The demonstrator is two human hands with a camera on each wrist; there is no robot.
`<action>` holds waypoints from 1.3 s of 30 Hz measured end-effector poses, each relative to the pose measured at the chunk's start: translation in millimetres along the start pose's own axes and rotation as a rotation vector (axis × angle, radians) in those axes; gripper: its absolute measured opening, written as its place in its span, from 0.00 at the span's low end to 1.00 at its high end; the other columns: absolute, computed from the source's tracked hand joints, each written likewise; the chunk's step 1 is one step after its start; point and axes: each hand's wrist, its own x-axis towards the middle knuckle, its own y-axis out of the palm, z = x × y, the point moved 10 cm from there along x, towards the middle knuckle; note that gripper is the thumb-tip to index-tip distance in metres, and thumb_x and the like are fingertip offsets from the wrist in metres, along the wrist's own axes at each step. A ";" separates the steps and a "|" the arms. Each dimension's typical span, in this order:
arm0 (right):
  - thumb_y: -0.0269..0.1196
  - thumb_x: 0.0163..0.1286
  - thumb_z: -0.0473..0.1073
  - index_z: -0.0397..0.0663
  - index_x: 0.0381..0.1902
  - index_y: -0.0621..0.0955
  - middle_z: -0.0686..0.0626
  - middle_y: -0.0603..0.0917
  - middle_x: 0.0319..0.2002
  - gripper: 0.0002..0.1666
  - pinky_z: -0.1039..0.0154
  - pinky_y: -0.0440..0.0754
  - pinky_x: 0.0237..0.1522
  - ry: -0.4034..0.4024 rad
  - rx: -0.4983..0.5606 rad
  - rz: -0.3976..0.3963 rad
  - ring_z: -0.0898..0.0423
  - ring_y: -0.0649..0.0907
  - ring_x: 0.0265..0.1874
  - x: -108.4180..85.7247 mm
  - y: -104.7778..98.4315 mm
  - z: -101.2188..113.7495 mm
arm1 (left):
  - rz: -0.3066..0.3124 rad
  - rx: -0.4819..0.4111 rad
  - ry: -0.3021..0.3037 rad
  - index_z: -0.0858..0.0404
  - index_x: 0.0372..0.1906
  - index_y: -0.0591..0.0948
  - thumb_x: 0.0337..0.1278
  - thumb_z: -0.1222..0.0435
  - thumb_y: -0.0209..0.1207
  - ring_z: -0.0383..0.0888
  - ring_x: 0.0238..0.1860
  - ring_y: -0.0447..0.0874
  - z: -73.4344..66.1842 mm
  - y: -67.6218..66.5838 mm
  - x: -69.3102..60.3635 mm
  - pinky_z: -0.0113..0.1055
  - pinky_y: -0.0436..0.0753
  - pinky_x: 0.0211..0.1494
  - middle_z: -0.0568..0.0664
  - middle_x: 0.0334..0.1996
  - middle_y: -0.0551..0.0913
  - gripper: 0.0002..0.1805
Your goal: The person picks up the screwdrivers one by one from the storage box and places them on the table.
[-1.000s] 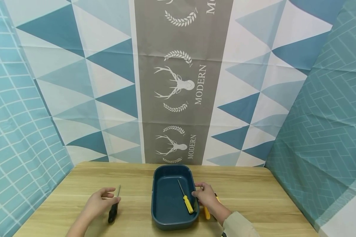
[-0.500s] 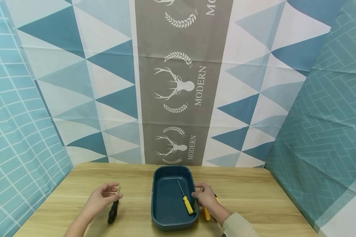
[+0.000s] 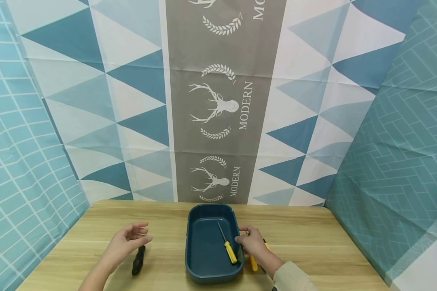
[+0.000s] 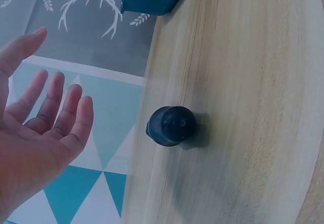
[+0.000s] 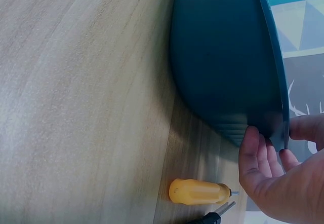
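A deep blue bin [image 3: 204, 246] stands in the middle of the table. My right hand [image 3: 254, 243] pinches its right rim, the thumb on the inner side and the fingers against the outer wall in the right wrist view. Inside lies a screwdriver with a yellow handle [image 3: 230, 252], its shaft pointing away. On the left, my left hand [image 3: 125, 244] hovers with loosely bent fingers and holds nothing. Below it a black-handled screwdriver [image 3: 138, 262] rests on the table; the hand hides its shaft. The left wrist view shows that black handle [image 4: 174, 125] end-on, apart from the fingers.
Right of the bin, partly behind my right hand and forearm, lie a yellow-orange-handled screwdriver [image 5: 197, 191] and a black-handled tool [image 5: 207, 219] with a metal shaft. Patterned cloth backdrops [image 3: 218, 101] rise behind the wooden table [image 3: 306, 246] and at both sides.
My left hand has shifted slightly away from me, its thumb and fingers lifting off from beside the black screwdriver's shaft. The right hand and the bin stay in place.
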 end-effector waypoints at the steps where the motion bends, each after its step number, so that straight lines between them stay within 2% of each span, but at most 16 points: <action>1: 0.58 0.64 0.36 0.32 0.59 0.68 0.44 0.75 0.33 0.26 0.62 0.79 0.28 0.001 0.000 0.000 0.52 0.78 0.30 0.2 0.0 -0.1 | 0.001 0.000 0.002 0.65 0.63 0.68 0.53 0.56 0.63 0.40 0.46 0.77 -0.5 0.2 0.3 0.30 0.78 0.44 0.56 0.53 0.77 0.33; 12: 0.58 0.63 0.36 0.33 0.58 0.69 0.42 0.75 0.38 0.26 0.62 0.77 0.28 0.012 -0.006 -0.003 0.51 0.78 0.32 2.2 -0.5 0.4 | -0.006 -0.044 0.026 0.65 0.62 0.69 0.54 0.60 0.63 0.38 0.44 0.77 -7.6 5.6 2.0 0.29 0.78 0.44 0.55 0.51 0.77 0.31; 19: 0.58 0.63 0.35 0.32 0.58 0.68 0.48 0.69 0.27 0.26 0.63 0.74 0.26 0.023 0.021 0.002 0.56 0.69 0.22 2.3 0.2 0.5 | -0.012 -0.050 0.033 0.64 0.62 0.70 0.53 0.59 0.64 0.37 0.43 0.77 -8.3 8.4 3.8 0.29 0.78 0.44 0.54 0.50 0.78 0.31; 23: 0.58 0.63 0.35 0.32 0.59 0.68 0.49 0.68 0.26 0.27 0.63 0.74 0.26 0.026 0.026 0.003 0.57 0.68 0.22 1.9 0.0 0.8 | -0.011 -0.058 0.026 0.64 0.61 0.70 0.53 0.59 0.64 0.38 0.43 0.77 -8.6 10.9 4.1 0.30 0.78 0.44 0.54 0.49 0.78 0.31; 32: 0.58 0.63 0.36 0.33 0.58 0.69 0.48 0.68 0.28 0.26 0.62 0.75 0.27 0.029 0.022 -0.001 0.55 0.69 0.25 2.5 -1.4 -0.8 | -0.005 -0.072 0.034 0.63 0.60 0.71 0.51 0.58 0.65 0.40 0.45 0.77 -12.3 22.0 5.8 0.30 0.78 0.43 0.54 0.49 0.78 0.31; 39: 0.58 0.64 0.36 0.34 0.58 0.69 0.45 0.73 0.35 0.25 0.62 0.77 0.28 0.080 0.019 -0.006 0.54 0.73 0.29 4.2 -1.8 -4.9 | -0.002 -0.084 0.047 0.63 0.59 0.72 0.51 0.59 0.65 0.41 0.44 0.78 -17.4 29.9 7.1 0.30 0.79 0.43 0.54 0.48 0.79 0.30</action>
